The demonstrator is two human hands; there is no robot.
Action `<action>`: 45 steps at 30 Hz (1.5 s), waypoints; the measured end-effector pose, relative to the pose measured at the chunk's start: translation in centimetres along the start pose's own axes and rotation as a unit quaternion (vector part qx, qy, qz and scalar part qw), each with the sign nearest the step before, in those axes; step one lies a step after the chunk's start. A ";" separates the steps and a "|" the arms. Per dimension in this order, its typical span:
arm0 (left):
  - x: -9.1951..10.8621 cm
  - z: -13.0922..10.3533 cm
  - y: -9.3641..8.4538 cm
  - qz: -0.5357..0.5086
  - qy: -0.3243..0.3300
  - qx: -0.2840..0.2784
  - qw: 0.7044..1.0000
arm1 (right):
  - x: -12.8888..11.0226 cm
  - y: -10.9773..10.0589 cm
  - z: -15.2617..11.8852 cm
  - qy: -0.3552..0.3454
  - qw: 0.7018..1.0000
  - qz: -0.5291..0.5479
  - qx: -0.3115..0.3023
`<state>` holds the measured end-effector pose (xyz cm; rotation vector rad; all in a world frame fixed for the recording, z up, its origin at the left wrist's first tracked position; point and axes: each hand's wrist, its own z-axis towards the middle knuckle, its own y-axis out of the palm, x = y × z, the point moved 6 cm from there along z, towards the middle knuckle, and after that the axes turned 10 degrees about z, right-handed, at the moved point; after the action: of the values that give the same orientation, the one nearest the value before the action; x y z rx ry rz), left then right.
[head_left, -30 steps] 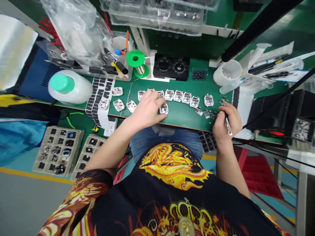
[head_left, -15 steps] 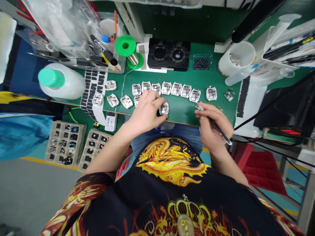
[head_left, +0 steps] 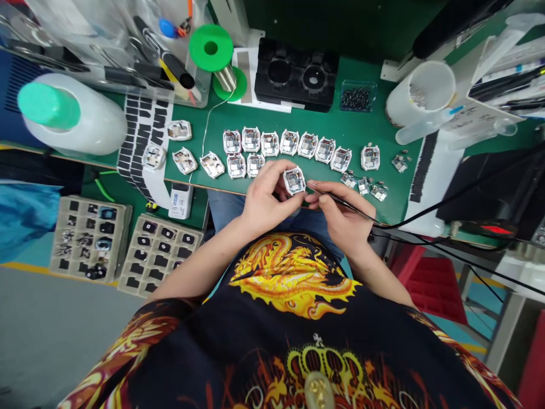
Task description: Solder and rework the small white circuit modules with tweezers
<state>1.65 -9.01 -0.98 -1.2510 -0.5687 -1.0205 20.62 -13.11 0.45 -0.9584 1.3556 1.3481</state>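
My left hand (head_left: 269, 196) is closed on a white watch case (head_left: 294, 180) with a small circuit board inside, held just above the front edge of the bench. Between the fingers of my right hand (head_left: 347, 218) is a pair of slim metal tweezers (head_left: 340, 201), their tip close to the right side of that case. Whether the tip touches it, I cannot tell. Behind my hands, similar watch cases (head_left: 289, 142) line up in a row, with another case (head_left: 370, 157) apart at the right. Several loose circuit boards (head_left: 363, 185) lie just beyond my right hand.
At the back stand a solder wire spool (head_left: 212, 48), a black fixture (head_left: 297, 76) and a clear tray of tiny black parts (head_left: 357, 96). A white bottle (head_left: 80, 119) is on the left, a white cup (head_left: 421, 94) on the right. Black cables (head_left: 419, 209) cross the right side.
My left hand has raised the watch case from the bench and turned it. My right hand has moved left, bringing the tweezers to the case and uncovering the loose boards.
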 end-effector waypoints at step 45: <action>0.3 -0.8 0.7 0.063 0.107 0.102 0.987 | 1.1 -0.7 0.9 -0.017 0.990 -0.138 -0.002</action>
<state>2.25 -9.88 -1.31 -0.9706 -0.4109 -0.9516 21.15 -12.17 -0.75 -1.0773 1.1472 1.1517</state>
